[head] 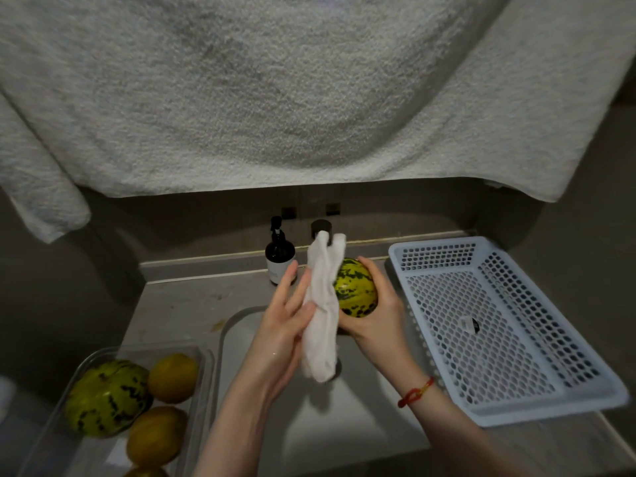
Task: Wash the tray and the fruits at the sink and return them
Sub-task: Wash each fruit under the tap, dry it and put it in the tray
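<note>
Over the sink my right hand grips a small yellow-green speckled melon. My left hand holds a white cloth against the melon's left side, thumb over the cloth, fingers fairly straight. A clear plastic tray at the lower left holds a larger speckled melon and several yellow-orange fruits.
A pale blue perforated basket stands on the counter right of the sink, with a small dark item inside. A dark pump bottle and a black tap stand behind the sink. A large white towel hangs overhead.
</note>
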Demonstrator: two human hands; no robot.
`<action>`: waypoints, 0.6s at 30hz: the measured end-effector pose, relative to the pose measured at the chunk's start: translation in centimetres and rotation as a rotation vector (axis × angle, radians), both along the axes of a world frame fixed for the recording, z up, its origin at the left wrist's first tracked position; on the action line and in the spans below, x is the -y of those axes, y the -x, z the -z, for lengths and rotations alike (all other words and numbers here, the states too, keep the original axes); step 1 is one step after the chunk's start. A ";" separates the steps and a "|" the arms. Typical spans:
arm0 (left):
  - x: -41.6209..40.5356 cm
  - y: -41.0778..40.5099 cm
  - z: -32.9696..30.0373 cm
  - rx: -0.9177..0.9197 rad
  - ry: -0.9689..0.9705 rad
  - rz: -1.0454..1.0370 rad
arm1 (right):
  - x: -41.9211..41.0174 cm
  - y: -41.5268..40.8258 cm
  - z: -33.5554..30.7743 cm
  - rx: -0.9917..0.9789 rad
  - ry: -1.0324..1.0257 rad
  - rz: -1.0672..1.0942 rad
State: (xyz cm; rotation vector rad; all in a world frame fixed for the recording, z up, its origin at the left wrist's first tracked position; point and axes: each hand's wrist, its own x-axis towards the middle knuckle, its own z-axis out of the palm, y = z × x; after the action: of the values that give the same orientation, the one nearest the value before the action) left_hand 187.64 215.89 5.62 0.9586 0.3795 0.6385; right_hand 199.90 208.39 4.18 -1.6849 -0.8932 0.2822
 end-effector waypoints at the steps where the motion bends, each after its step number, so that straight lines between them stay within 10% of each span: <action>1: -0.1 0.0 0.2 -0.082 -0.108 -0.013 | 0.0 -0.1 -0.1 -0.023 -0.018 -0.013; 5: 0.4 -1.7 0.3 -0.131 -0.163 -0.019 | -0.2 0.4 -0.9 -0.117 -0.088 -0.072; 13: -0.3 -2.2 0.6 0.133 0.495 0.054 | 0.7 0.0 -2.6 -0.079 0.002 -0.369; 18: 0.6 -3.1 0.4 0.050 0.296 -0.173 | -0.2 0.9 -1.8 -0.170 -0.082 -0.278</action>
State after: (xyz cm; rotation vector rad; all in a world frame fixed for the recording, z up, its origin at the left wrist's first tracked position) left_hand 190.78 215.31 5.17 0.6311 0.5007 0.7391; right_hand 198.95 208.57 6.02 -1.4375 -0.9967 0.5610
